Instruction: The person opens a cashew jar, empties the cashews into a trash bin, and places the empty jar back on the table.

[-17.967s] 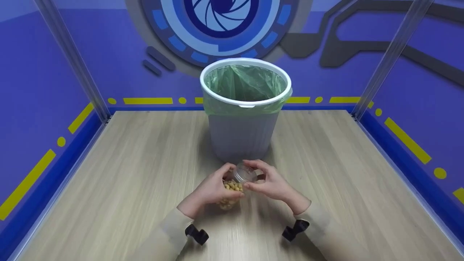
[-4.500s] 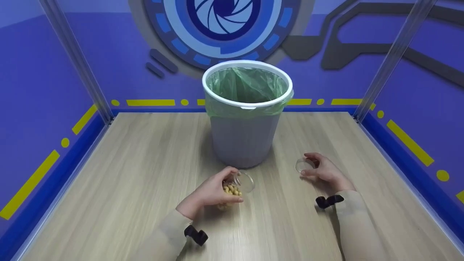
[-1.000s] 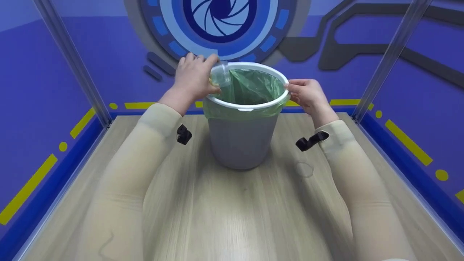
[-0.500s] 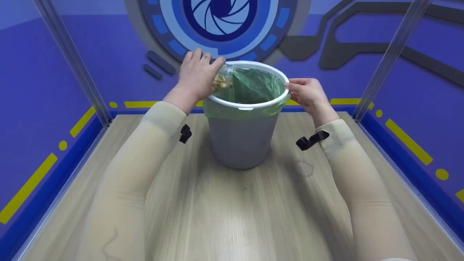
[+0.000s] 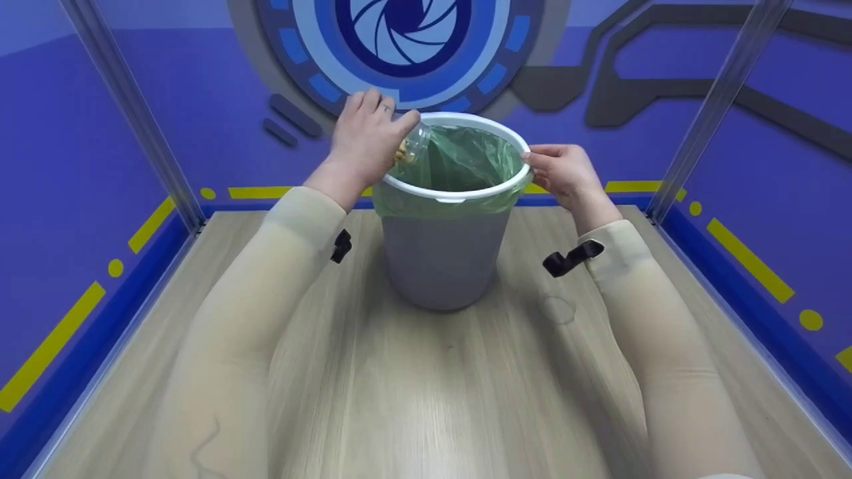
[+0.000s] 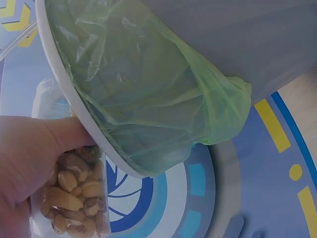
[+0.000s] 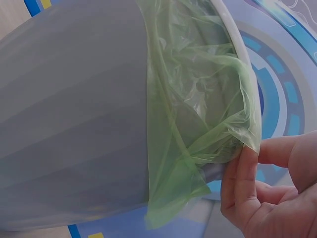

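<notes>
Over the left rim of a grey trash bin (image 5: 442, 256), my left hand (image 5: 365, 143) grips a clear plastic jar (image 5: 419, 138), tilted with its mouth toward the bin. Nuts (image 6: 74, 196) show through the jar's wall in the left wrist view; the hand hides part of it. Thumb and fingers of my right hand (image 5: 566, 174) pinch the bin's right rim and its green liner bag (image 7: 173, 168). The bin stands upright, and its bottom inside is out of sight. A clear round lid (image 5: 559, 310) lies on the table, right of the bin.
Wooden tabletop (image 5: 426, 386) spreads in front of the bin. Blue printed panels (image 5: 665, 146) enclose the back and both sides, with metal posts (image 5: 722, 100) at the corners. The bin's white rim (image 5: 459, 197) stands well above the table.
The lid came off the jar and was set down at the right. Both hands rose to the bin; the right took its rim. Lately the left hand has turned, tilting the jar.
</notes>
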`<act>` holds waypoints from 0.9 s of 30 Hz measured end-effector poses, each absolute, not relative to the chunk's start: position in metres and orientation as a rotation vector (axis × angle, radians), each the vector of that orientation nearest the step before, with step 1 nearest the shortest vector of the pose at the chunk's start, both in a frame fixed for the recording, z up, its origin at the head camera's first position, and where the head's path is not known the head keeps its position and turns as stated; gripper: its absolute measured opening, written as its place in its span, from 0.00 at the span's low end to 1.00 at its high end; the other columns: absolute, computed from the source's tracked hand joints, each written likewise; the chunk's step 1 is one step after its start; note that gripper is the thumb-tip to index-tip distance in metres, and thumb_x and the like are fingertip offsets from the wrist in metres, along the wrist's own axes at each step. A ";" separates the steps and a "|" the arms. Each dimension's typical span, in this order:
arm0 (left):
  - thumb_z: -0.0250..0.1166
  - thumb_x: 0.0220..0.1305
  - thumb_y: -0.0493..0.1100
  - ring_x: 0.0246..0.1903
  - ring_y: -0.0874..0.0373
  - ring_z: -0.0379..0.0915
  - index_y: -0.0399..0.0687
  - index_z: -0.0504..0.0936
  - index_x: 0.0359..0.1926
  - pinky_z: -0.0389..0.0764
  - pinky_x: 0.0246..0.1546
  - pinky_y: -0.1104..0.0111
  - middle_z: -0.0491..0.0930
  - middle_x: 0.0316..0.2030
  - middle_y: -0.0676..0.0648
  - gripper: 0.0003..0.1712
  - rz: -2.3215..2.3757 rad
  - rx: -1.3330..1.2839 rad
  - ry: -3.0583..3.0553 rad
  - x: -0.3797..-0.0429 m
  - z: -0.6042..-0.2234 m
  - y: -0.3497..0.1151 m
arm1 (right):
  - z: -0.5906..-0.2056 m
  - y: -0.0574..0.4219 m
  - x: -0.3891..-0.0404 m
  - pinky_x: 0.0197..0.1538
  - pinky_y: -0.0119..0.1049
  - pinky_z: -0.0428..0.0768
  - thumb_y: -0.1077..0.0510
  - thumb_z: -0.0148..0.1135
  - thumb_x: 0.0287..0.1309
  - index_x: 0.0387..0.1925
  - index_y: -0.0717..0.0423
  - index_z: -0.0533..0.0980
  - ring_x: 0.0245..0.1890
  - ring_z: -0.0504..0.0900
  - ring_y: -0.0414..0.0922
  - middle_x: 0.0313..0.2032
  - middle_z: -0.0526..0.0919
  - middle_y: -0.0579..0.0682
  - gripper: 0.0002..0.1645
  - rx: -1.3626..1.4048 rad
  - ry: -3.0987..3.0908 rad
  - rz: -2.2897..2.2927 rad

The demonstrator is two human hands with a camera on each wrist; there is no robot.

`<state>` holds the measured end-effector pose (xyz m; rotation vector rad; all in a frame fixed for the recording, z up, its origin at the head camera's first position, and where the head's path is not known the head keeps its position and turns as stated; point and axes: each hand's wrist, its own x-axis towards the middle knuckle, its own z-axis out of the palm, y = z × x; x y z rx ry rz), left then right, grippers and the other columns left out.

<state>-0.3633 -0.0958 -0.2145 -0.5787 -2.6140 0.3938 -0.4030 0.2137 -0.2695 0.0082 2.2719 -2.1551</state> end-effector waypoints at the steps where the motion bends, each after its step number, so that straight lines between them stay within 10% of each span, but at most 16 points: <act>1: 0.60 0.73 0.37 0.66 0.37 0.58 0.56 0.64 0.71 0.60 0.69 0.48 0.70 0.68 0.34 0.30 0.402 -0.583 -2.608 -0.363 -0.215 -0.095 | -0.270 0.214 -0.403 0.38 0.23 0.82 0.62 0.62 0.70 0.68 0.72 0.69 0.31 0.83 0.35 0.49 0.79 0.53 0.30 0.008 2.272 -2.155; 27: 0.61 0.73 0.37 0.74 0.39 0.55 0.56 0.64 0.71 0.51 0.77 0.51 0.67 0.71 0.37 0.30 0.570 -0.738 -2.475 -0.362 -0.218 -0.095 | -0.270 0.215 -0.402 0.38 0.23 0.82 0.60 0.63 0.69 0.68 0.69 0.70 0.32 0.83 0.35 0.50 0.80 0.53 0.31 0.025 2.292 -2.133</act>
